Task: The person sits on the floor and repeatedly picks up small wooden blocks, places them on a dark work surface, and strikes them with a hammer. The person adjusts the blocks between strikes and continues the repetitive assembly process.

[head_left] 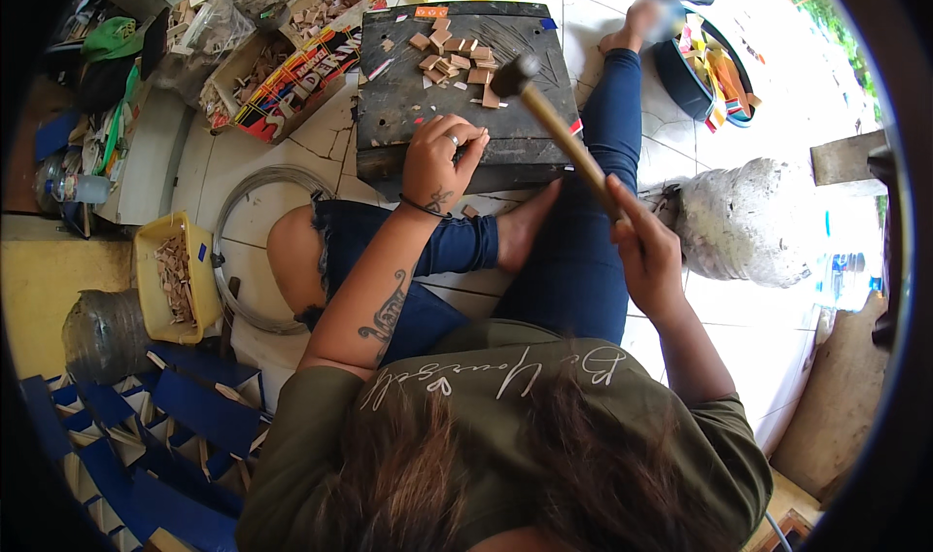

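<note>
My right hand [645, 256] grips the wooden handle of a hammer [564, 134], raised with its dark metal head over the right part of a low black work block [398, 86]. At the block's near edge is my left hand [442, 161], its thumb and forefinger pinched together. Whatever sits between those fingertips is too small to make out. Beyond the left hand, several small wooden pieces [455, 58] lie in a loose pile on the block's scuffed top, and some are partly behind the hammer head.
Left of the block stand a printed cardboard box [296, 81] of wooden bits, a coil of wire [228, 224] and a yellow tub [154, 260]. Blue pieces [199, 406] are heaped at lower left. A dark basin [680, 76] and a whitish rounded container [748, 224] stand right.
</note>
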A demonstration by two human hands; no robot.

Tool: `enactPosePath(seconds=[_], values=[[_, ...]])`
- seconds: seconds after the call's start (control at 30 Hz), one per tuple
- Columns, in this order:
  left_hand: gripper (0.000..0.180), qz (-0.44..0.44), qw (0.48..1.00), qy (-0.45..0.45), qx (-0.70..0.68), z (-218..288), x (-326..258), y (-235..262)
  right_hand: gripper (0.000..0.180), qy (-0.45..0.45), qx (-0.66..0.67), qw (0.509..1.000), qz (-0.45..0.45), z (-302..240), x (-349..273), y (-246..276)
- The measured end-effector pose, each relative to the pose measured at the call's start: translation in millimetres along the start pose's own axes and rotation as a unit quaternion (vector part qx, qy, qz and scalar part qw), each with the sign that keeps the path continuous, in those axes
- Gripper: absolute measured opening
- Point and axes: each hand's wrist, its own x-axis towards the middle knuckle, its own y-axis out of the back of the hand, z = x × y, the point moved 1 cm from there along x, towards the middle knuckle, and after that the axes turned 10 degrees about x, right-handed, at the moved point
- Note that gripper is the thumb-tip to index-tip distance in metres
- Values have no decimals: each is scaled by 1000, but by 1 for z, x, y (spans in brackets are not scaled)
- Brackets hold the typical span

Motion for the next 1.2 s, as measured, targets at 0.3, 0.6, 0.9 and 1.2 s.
enactPosePath(seconds=[0.3, 0.6, 0.9, 1.2], values=[[4, -29, 992, 73, -99, 7, 5, 19, 43, -108, -204, 966, 114, 89, 105, -17], [13, 97, 943, 265, 174, -99, -107, 184, 34, -34, -273, 953, 129, 128, 161, -52], [41, 102, 670, 582, 448, -238, -276, 441, 23, 22, -282, 959, -11, 106, 219, -71], [52, 156, 877, 248, 381, -193, -92, 267, 19, -129, -257, 954, -88, 110, 261, -78]])
